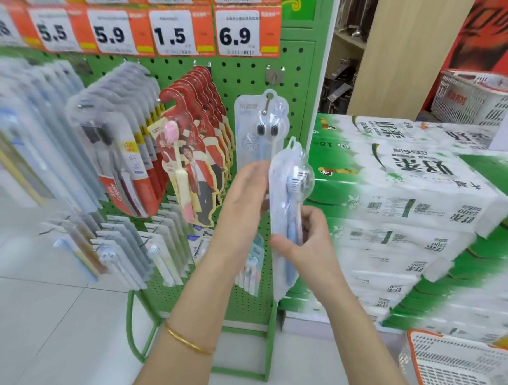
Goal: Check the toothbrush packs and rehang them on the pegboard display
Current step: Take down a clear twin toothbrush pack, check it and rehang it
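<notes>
The left hand (245, 192) apparently grips the clear toothbrush pack (289, 194) by its upper edge. The right hand (306, 238) pinches it lower, just before the pegboard (246, 75). Its hang hole could miss the hook (269, 103) and knock the hanging pack (247, 125) loose.

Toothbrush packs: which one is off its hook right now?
The clear pack with blue brushes, held by the left hand and right hand; the others hang on the pegboard.
</notes>
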### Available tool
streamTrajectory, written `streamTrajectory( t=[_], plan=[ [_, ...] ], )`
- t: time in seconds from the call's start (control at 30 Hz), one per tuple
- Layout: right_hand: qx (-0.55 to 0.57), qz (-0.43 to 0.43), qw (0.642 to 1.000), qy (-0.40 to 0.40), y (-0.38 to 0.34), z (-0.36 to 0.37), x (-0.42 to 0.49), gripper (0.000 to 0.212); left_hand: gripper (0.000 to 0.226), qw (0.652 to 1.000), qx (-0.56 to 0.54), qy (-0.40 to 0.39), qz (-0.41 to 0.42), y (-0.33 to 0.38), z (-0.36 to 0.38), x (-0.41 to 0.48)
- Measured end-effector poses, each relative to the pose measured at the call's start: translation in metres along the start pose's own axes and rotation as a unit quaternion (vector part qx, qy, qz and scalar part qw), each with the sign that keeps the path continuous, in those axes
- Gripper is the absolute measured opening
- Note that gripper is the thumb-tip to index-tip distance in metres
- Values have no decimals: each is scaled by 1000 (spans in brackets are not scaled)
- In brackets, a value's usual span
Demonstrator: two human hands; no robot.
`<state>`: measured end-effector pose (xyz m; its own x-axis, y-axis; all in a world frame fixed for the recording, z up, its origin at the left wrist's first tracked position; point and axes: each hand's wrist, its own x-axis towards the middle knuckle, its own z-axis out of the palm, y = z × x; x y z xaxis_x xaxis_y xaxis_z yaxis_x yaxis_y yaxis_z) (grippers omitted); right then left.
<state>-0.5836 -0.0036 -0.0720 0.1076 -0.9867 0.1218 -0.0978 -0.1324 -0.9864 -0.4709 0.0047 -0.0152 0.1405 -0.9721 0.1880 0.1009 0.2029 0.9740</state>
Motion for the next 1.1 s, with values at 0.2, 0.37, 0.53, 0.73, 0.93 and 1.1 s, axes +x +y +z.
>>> streamTrajectory(
  t=[0.2, 0.37, 0.53, 0.73, 0.93, 1.1],
  plan=[
    [-117, -71, 984, 111, -20, 23, 1, 64, 12, 991, 40, 6, 126, 22, -21, -5],
    [-130, -137, 966, 177, -16, 37, 1, 57, 17, 987, 61, -2, 150, 23, -29, 0],
    [-107, -152, 969, 160, -25, 44, 9, 47, 18, 989, 36, 10, 145, 29, -32, 8],
    [-118, -144, 975, 123, -29, 46, 18, 44, 22, 989, 31, 46, 136, 24, -39, 20],
    [-115, -131, 977, 119, -27, 49, 29, 44, 17, 988, 56, 46, 133, 25, -37, 29],
    [-122, -126, 977, 122, -25, 47, 46, 47, 41, 980, 129, 57, 139, 18, -36, 33]
  ],
)
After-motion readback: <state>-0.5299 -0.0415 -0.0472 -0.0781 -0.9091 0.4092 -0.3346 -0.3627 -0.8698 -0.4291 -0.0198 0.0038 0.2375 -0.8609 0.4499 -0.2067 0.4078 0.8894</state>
